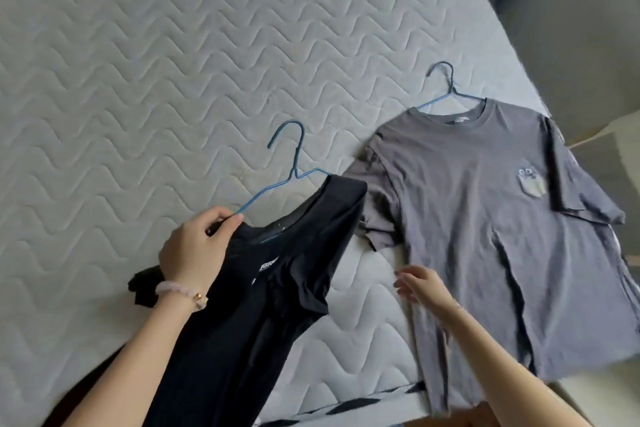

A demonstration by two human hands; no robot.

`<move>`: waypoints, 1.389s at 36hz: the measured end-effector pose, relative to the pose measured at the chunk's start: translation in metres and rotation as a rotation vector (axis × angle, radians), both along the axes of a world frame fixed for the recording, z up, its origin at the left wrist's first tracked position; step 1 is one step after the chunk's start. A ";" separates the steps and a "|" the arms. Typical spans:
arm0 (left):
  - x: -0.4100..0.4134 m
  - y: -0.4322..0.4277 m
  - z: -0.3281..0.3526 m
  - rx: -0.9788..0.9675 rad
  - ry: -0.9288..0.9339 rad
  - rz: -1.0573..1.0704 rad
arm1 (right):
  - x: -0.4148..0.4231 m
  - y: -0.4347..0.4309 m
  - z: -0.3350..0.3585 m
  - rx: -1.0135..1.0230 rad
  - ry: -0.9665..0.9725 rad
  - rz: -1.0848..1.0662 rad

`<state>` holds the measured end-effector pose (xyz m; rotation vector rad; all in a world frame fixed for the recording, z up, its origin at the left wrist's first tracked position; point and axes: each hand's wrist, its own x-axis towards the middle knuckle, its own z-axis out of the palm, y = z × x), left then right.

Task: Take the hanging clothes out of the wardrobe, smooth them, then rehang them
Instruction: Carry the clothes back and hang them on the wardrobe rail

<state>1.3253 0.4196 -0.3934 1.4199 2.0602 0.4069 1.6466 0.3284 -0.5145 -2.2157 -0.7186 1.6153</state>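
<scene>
A black T-shirt [277,288] lies on the quilted mattress [156,80], partly on a blue wire hanger [294,163] whose left arm sticks out bare. My left hand [197,250] pinches the shirt's left shoulder and that hanger arm. To the right a grey T-shirt [485,236] with a small chest-pocket print lies flat on a second blue hanger [446,87]. My right hand [419,284] hovers with fingers spread at the grey shirt's left edge, holding nothing.
The mattress's right edge [512,45] runs diagonally, with floor [571,45] beyond it. The grey shirt's right sleeve hangs over that edge. A patterned strip [346,406] marks the mattress's near edge.
</scene>
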 end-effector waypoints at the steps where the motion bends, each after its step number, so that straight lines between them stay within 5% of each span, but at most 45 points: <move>1: 0.021 0.007 -0.005 -0.001 -0.015 -0.002 | 0.016 0.008 0.002 0.016 -0.011 -0.005; 16: 0.154 0.090 -0.074 0.018 0.050 0.022 | 0.189 0.152 -0.034 0.247 -0.079 -0.047; 26: 0.175 0.151 -0.134 0.004 0.088 -0.120 | 0.252 0.267 -0.057 0.427 -0.394 0.080; 40: 0.188 0.172 -0.219 -0.161 -0.004 -0.158 | 0.298 0.344 -0.095 0.302 -0.730 0.477; 50: 0.187 0.177 -0.221 -0.190 -0.041 -0.174 | 0.320 0.345 -0.090 0.340 -0.771 0.507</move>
